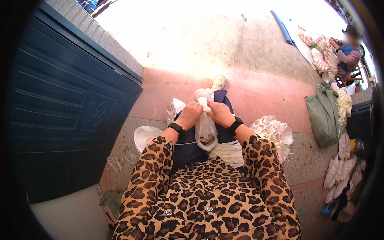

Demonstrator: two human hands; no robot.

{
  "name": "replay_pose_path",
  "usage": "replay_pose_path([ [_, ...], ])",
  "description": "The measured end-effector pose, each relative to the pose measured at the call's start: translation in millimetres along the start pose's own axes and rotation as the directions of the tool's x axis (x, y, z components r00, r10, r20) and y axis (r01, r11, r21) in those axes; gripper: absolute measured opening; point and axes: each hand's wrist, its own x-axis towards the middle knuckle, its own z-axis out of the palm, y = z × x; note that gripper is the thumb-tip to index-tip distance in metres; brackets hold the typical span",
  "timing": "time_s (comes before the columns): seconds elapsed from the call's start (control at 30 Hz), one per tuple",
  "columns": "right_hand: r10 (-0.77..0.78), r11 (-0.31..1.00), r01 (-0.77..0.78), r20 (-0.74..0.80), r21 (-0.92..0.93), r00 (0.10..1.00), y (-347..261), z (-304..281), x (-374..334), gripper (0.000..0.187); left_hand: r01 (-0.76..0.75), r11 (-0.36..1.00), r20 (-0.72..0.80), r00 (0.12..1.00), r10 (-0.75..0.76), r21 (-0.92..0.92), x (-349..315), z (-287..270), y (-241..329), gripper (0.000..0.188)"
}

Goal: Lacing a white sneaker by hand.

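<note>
My left hand [190,115] and my right hand [221,113] meet over my lap, fingers closed on a white, rounded cup-shaped piece [203,95]. Its pale pink-white dome points away from me, and its narrower white part runs between my fingertips. Below my hands a translucent, pale pouch-like piece [206,130] hangs toward me, with a dark opening at its lower end. A bundle of cream strands [228,153] lies across my right thigh. What exactly my fingertips pinch is too small to tell.
White cupped pieces with strands [273,131] are heaped at my right; a white round piece [146,138] lies left. A dark blue door [68,96] stands at left. At right are a green sack [326,116], stacked white bundles [340,172] and a seated person [348,54].
</note>
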Motion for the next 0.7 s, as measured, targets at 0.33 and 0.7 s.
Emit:
replay_pose_path([
  [0.33, 0.487, 0.412, -0.384, 0.157, 0.826, 0.859, 130.0, -163.0, -157.3, 0.020, 0.869, 0.304, -0.603, 0.007, -0.798, -0.392, -202.5, -217.0, -196.6, 0.022],
  [0.7, 0.542, -0.152, 0.735, -0.566, 0.661, 0.621, 239.2, -296.6, -303.8, 0.029, 0.223, 0.268, -0.305, -0.151, -0.940, -0.937, -344.0, -373.2, -242.3, 0.018],
])
